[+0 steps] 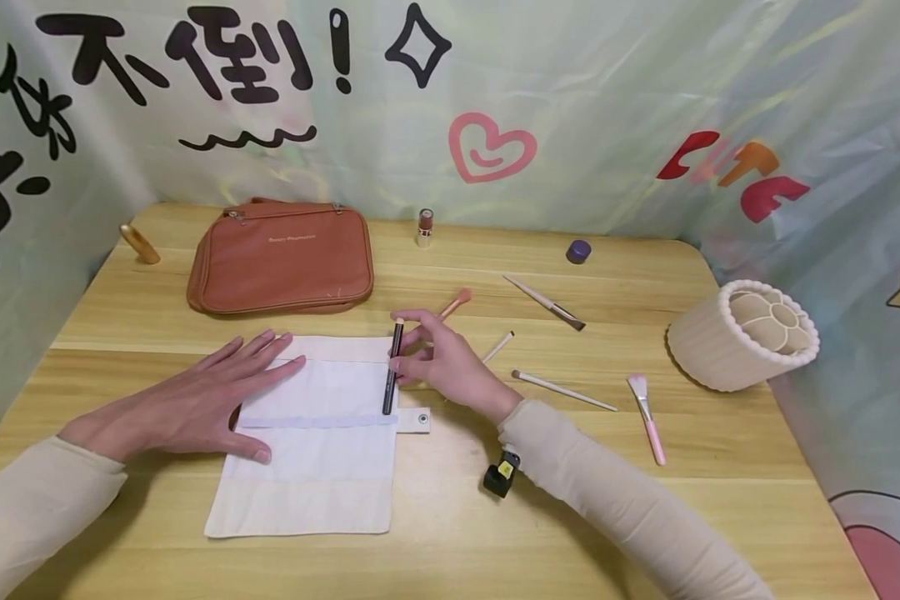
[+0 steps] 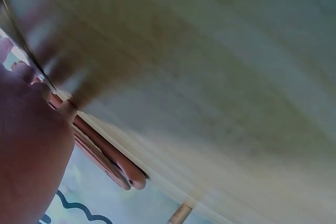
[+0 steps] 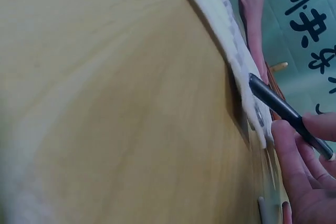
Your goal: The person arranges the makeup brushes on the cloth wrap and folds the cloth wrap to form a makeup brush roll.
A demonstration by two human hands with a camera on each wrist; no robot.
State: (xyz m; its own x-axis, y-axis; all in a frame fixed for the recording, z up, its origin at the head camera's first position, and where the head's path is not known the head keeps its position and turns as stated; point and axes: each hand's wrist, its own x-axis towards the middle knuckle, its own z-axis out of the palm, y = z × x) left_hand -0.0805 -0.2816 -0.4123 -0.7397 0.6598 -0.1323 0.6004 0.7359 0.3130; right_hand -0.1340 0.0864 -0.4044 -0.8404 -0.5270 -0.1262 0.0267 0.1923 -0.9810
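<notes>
A white cloth brush roll [image 1: 311,504] lies spread on the table, with a lilac band across its pockets and a snap tab [image 1: 415,420] on its right side. My left hand [image 1: 187,396] rests on its left part, fingers straight and spread. Between thumb and fingers, my right hand [image 1: 450,362] pinches a slim black cosmetic pencil [image 1: 392,383] with a pale upper end. In the right wrist view, the pencil [image 3: 278,102] slants with its far end at the roll. Whether that end is inside a pocket I cannot tell.
Behind the roll lies a brown zipped bag [image 1: 285,262]. Several makeup brushes lie to the right, including a pink-handled one [image 1: 648,421]. A lipstick [image 1: 424,228], purple cap [image 1: 578,252], gold tube [image 1: 140,245] and cream ribbed holder [image 1: 742,337] stand or lie around.
</notes>
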